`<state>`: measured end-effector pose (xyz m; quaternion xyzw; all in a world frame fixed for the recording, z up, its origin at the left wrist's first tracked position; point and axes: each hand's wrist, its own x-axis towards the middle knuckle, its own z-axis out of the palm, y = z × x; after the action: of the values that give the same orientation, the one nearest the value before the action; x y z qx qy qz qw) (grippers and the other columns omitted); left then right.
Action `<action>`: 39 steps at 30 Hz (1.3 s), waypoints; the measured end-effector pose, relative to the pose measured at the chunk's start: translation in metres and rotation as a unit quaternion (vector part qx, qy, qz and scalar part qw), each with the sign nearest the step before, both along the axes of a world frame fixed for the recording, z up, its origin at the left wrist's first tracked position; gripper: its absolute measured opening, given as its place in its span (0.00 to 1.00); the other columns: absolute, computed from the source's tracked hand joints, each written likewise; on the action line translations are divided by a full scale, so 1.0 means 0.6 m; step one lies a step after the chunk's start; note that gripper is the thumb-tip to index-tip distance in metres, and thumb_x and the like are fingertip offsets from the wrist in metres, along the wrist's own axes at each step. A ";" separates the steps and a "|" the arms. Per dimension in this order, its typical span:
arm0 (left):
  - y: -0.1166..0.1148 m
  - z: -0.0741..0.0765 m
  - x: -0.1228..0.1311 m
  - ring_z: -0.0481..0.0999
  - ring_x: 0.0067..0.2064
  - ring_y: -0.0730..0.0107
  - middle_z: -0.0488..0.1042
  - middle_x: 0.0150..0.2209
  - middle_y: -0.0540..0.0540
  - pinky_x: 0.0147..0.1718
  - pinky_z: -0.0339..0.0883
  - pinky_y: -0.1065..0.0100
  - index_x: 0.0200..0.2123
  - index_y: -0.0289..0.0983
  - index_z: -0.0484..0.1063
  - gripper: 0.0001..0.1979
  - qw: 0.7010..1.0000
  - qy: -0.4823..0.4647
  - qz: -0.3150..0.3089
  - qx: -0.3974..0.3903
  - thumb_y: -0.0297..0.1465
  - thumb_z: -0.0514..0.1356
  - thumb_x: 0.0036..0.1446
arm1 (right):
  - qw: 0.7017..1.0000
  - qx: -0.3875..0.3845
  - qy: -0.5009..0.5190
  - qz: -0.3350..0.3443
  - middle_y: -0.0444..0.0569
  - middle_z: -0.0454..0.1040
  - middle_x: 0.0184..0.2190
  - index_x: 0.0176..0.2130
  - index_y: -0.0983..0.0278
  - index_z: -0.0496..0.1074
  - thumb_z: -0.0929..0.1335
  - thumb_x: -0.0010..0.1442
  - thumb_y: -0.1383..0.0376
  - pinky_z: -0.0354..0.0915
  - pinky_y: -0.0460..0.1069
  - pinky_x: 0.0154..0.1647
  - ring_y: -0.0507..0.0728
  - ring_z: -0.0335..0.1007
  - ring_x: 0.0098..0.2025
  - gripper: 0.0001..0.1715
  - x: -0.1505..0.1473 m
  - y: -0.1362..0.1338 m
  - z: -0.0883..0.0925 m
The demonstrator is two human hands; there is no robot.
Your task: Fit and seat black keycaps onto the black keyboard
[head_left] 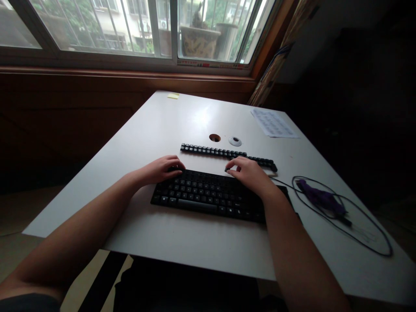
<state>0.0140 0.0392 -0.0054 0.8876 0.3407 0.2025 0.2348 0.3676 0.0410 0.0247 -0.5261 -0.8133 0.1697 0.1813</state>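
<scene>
A black keyboard [195,195] lies on the white table in front of me, its top rows bare of keycaps. At its far left corner my left hand [165,168] is closed, fingers curled over the edge. Above the keyboard's far edge, my right hand [245,169] pinches a small black keycap [227,169] between thumb and fingers. Just beyond stand loose black keycaps [212,151], lined up in rows that stretch to the right. My right hand and forearm cover part of the keyboard's right side.
A purple cloth-like item [321,197] lies at the right among loops of black cable [367,212]. Farther back are a round table hole [215,138], its grey cover [235,141], printed sheets [273,123] and a yellow sticky note [173,95]. A window is behind the table.
</scene>
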 end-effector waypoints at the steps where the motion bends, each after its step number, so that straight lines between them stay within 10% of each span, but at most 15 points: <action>1: 0.001 -0.001 0.000 0.74 0.46 0.63 0.73 0.45 0.42 0.47 0.70 0.59 0.49 0.39 0.74 0.13 1.000 -0.002 -0.001 0.002 0.37 0.55 0.68 | 1.000 -0.021 0.011 0.000 0.48 0.76 0.37 0.37 0.60 0.78 0.69 0.59 0.60 0.66 0.51 0.40 0.55 0.71 0.34 0.09 0.002 -0.003 0.008; 8: 0.001 -0.002 -0.001 0.74 0.46 0.63 0.73 0.45 0.42 0.47 0.70 0.60 0.49 0.39 0.74 0.13 1.000 -0.007 0.002 -0.008 0.37 0.55 0.68 | 0.965 -0.244 0.036 0.092 0.47 0.79 0.38 0.42 0.59 0.78 0.71 0.56 0.54 0.66 0.50 0.39 0.56 0.72 0.38 0.16 0.015 -0.018 0.046; 39: 0.004 -0.006 -0.002 0.74 0.46 0.62 0.73 0.45 0.42 0.48 0.69 0.60 0.49 0.39 0.75 0.13 1.000 -0.004 0.004 -0.009 0.37 0.55 0.68 | 0.961 -0.248 0.025 0.120 0.46 0.78 0.38 0.41 0.59 0.78 0.72 0.56 0.56 0.66 0.51 0.41 0.57 0.72 0.39 0.14 -0.003 -0.028 0.046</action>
<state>0.0125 0.0414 -0.0091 0.8833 0.3447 0.2041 0.2434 0.3656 0.0244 0.0524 -0.4485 -0.7982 0.3998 0.0439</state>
